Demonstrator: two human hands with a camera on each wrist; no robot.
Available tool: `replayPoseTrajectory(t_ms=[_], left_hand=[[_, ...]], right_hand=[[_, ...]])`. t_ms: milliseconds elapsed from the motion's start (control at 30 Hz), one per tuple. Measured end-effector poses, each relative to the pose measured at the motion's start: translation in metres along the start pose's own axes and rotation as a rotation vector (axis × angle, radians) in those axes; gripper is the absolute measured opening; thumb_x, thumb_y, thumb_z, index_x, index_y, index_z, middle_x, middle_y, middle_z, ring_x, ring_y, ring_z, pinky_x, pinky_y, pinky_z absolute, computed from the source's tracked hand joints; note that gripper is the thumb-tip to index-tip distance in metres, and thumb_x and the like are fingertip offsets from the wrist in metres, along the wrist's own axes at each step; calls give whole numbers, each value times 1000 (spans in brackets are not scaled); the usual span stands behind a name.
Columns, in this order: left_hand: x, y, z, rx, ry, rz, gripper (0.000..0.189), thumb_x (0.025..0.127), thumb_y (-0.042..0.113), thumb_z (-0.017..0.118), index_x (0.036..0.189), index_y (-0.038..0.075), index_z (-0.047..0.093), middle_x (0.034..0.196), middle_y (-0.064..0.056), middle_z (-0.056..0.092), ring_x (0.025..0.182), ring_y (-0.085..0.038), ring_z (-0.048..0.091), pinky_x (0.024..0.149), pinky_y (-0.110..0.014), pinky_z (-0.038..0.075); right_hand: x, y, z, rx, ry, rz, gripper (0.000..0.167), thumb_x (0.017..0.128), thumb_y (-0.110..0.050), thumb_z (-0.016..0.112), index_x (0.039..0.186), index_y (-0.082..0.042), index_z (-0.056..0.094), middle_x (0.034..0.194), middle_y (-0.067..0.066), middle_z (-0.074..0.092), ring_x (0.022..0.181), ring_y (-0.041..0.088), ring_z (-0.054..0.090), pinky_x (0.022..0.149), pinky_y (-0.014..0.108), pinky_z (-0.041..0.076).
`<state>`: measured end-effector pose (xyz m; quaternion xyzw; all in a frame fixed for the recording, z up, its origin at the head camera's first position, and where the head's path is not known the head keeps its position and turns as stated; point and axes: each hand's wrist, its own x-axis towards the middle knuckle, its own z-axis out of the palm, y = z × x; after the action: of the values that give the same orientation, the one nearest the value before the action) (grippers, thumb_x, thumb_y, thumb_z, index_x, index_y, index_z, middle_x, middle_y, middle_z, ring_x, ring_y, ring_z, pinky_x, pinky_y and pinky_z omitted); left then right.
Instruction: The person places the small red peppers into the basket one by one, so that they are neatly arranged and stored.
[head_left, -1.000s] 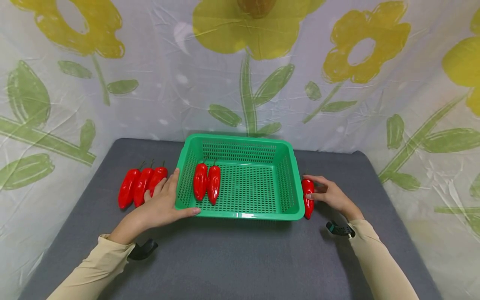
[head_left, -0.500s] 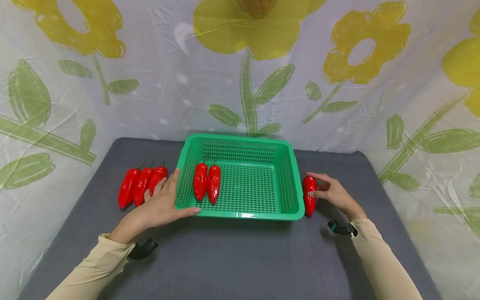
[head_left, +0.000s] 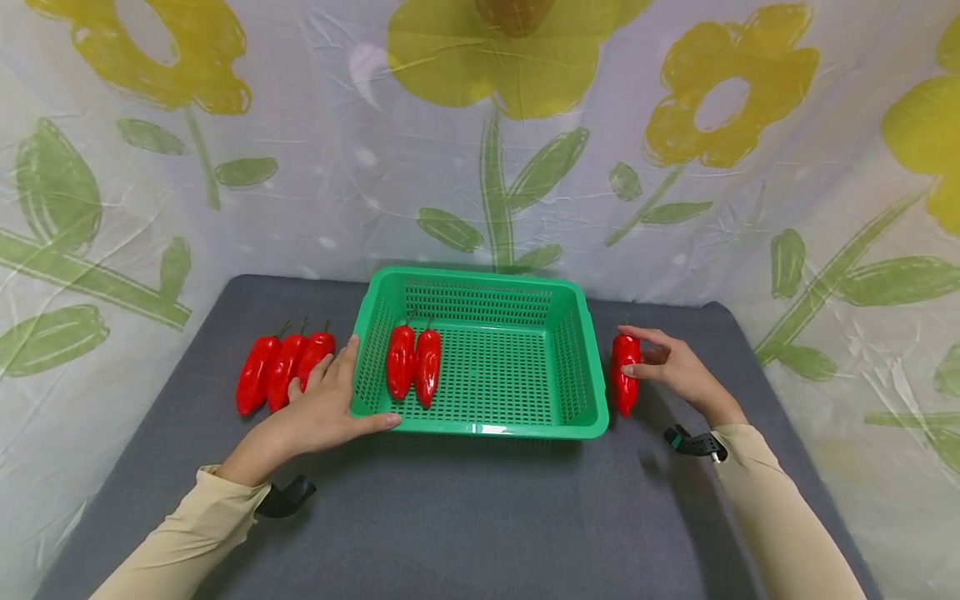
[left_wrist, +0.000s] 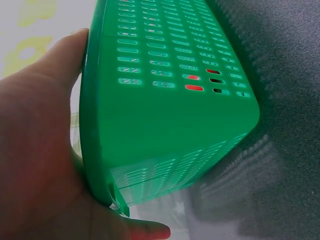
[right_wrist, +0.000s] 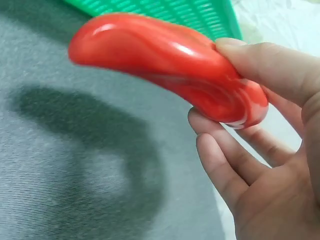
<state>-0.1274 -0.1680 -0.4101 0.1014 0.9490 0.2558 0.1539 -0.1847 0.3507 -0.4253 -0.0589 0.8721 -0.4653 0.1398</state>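
Note:
My right hand (head_left: 678,373) pinches a long red pepper (head_left: 626,375) just right of the green plastic basket (head_left: 480,430). The right wrist view shows this pepper (right_wrist: 150,55) between thumb and fingers, raised off the table with its shadow below. Over the basket's near left corner rests my left hand (head_left: 315,414), thumb along the front rim and fingers spread at the left side. In the left wrist view that hand (left_wrist: 40,130) lies against the rim. Two red peppers (head_left: 414,364) lie side by side inside the basket, at its left.
Left of the basket several red peppers lie in a row, including the outermost pepper (head_left: 257,375); the one nearest the left hand is partly covered by its fingers. A dark grey cloth covers the table (head_left: 480,517). Behind hangs a curtain (head_left: 315,167) printed with yellow flowers.
My right hand has lifted the pepper from beside the basket, shifting it slightly right and away from me. The left hand and the basket stay where they were.

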Motion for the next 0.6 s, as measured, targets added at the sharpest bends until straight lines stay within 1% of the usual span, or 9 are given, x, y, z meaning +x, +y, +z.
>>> replayPoseTrajectory(t_ms=[100, 200, 333, 433, 500, 533, 600], left_hand=[[1, 0, 0, 0, 0, -2, 133, 74, 73, 69, 158, 3, -8, 162, -30, 12, 147, -54, 10, 103, -84, 9], [1, 1, 0, 0, -1, -4, 133, 74, 73, 68, 158, 3, -7, 162, -30, 12, 147, -54, 10, 103, -84, 9], [1, 1, 0, 0, -3, -4, 133, 74, 73, 68, 158, 2, -7, 163, -30, 11, 147, -54, 10, 103, -84, 9], [0, 2, 0, -1, -2, -4, 133, 74, 72, 69, 158, 2, -7, 162, -30, 12, 147, -54, 10, 103, -84, 9], [0, 2, 0, -1, -2, -4, 133, 74, 72, 69, 158, 2, -7, 163, -30, 11, 147, -54, 10, 103, -84, 10], [0, 3, -1, -1, -3, -4, 132, 75, 72, 68, 158, 2, -7, 163, -30, 12, 147, -54, 10, 104, -84, 10], [0, 3, -1, -3, -2, -2, 132, 74, 72, 69, 158, 2, -7, 162, -30, 12, 147, -54, 10, 103, -84, 10]], right_hand=[[0, -7, -4, -15, -3, 2, 68, 89, -30, 74, 149, -24, 43, 148, 12, 45, 120, 28, 62, 94, 46, 55], [0, -14, -7, -27, -5, 1, 68, 89, -30, 74, 150, -25, 43, 148, 12, 46, 117, 22, 62, 93, 44, 55], [0, -24, -11, -22, -5, -3, 68, 90, -29, 73, 150, -23, 42, 147, 13, 47, 113, 14, 64, 88, 36, 56], [0, -31, -14, -34, 0, -6, 67, 91, -29, 73, 150, -24, 42, 146, 14, 50, 112, 14, 64, 86, 32, 57], [0, -36, -16, -52, 3, -9, 67, 91, -30, 72, 150, -25, 42, 145, 14, 52, 113, 16, 64, 86, 33, 57], [1, -38, -17, -63, 5, -11, 66, 92, -31, 71, 151, -26, 42, 145, 13, 51, 115, 20, 63, 87, 33, 56], [1, -43, -18, -73, 13, -11, 65, 92, -32, 71, 150, -29, 42, 145, 12, 52, 117, 21, 63, 87, 33, 56]])
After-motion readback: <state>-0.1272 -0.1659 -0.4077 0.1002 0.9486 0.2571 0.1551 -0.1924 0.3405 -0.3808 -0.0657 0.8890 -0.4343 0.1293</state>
